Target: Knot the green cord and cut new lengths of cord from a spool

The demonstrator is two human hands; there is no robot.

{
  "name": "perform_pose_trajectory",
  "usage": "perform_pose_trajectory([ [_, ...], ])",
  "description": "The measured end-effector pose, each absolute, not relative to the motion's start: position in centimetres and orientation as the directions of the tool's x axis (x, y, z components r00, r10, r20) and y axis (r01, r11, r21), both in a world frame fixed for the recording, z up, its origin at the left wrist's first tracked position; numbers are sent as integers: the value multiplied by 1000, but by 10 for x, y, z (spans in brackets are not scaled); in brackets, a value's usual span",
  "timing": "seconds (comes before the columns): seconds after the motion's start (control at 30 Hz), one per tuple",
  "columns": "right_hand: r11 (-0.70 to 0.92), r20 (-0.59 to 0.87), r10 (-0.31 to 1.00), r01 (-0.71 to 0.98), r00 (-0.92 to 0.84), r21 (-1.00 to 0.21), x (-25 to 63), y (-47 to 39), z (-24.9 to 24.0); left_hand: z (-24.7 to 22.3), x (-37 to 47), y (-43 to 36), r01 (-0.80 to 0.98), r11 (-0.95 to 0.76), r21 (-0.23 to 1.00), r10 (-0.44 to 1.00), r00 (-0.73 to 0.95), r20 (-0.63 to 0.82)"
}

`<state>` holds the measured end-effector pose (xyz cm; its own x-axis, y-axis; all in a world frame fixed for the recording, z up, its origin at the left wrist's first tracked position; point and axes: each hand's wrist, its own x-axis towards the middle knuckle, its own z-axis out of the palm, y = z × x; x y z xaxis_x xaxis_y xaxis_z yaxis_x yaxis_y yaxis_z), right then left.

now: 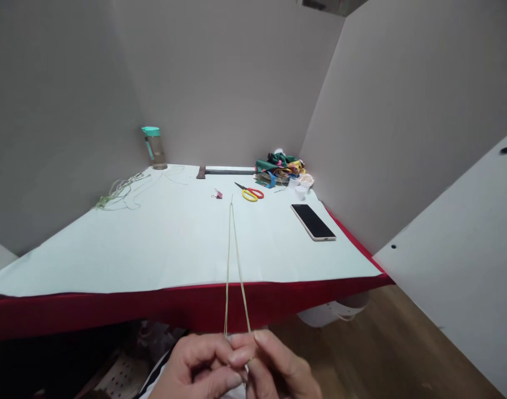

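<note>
My left hand [203, 363] and my right hand [274, 363] are close together, fingertips touching, at the bottom middle of the head view. Both are closed in a pinch on thin yellowish cord [228, 266]. From my fingers the cord's strands run forward over the table edge in a narrow V, meeting at a point on the white tabletop. What fixes the cord at that far point is too small to make out. The cord's ends between my fingers are partly hidden.
Scissors [250, 192], a pink binder clip [217, 194] and a phone [313, 222] lie on the white-covered table [153, 249]. Behind are a bottle [157, 149], a hammer-like tool [228, 170] and a fabric pile [280, 166]. Tangled cords [118, 191] lie left. Grey panels [220, 83] enclose the table.
</note>
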<state>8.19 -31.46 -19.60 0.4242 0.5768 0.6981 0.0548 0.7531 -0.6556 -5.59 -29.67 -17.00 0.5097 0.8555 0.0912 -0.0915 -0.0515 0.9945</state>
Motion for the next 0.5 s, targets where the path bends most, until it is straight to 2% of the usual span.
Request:
perform_pose_trajectory([
  [0.03,768,720,582,36,378,-639,90,-308,-180,-156,-62,-289,-58,-103,993,845,521,119],
  [0.1,715,700,681,9,215,-699,110,-288,-145,-121,-74,-266,11,-236,972,838,509,198],
  [0.17,638,637,768,13,72,-770,130,-260,-108,-81,-87,-232,194,-560,806,766,492,414],
  [0.23,608,608,789,36,87,-793,146,-222,-75,-44,-98,-188,399,-718,571,696,371,615],
  [0.27,606,608,788,60,92,-794,151,-200,-61,-27,-103,-164,543,-720,432,648,303,699],
  [0.3,595,599,796,73,86,-801,155,-176,-48,-12,-109,-138,624,-673,396,656,257,710],
  [0.4,604,609,787,78,98,-793,159,-103,-13,27,-127,-57,762,-523,382,712,145,687],
  [0.5,630,632,759,73,156,-774,162,-48,19,60,-151,11,807,-410,425,727,8,686],
])
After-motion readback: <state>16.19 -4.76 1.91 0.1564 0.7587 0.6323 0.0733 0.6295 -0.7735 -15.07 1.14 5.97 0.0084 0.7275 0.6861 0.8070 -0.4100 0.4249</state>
